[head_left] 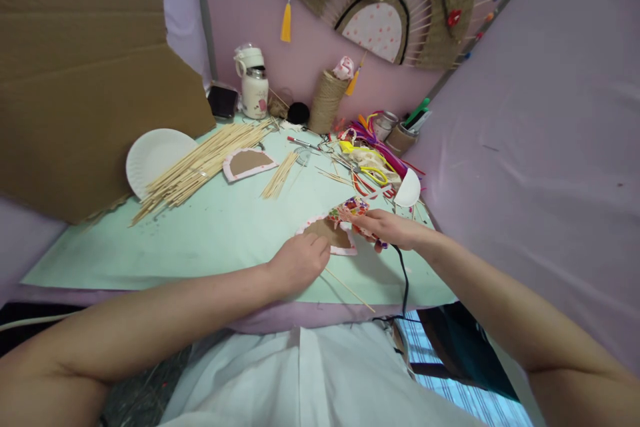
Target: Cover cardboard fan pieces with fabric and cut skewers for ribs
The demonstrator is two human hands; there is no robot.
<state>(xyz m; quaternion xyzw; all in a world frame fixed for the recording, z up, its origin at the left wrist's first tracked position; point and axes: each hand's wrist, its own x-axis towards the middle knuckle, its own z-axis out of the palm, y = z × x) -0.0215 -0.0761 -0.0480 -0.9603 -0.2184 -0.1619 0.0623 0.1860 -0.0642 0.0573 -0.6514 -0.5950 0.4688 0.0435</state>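
Note:
A half-round cardboard piece [343,237] with a pale, red-dotted fabric border lies on the table in front of me. My left hand [301,261] is closed at its left side, fingers pinched together over the cardboard. From under those fingers a thin bamboo stick [351,291] runs toward the table's front edge; the grip itself is hidden. My right hand [387,229] is wrapped around a glue gun [349,209] with a colourful flower pattern. Its nose points down at the cardboard's upper edge, and a black cord [404,277] trails from its handle.
A second bordered half-round [249,163] lies beside bamboo stick bundles [205,170] and a paper plate [159,159]. Scissors [374,175], pipe cleaners [373,137] and a white half-disc [408,189] lie right. A twine roll [327,101] and bottle [255,95] stand behind; large cardboard [90,93] leans left.

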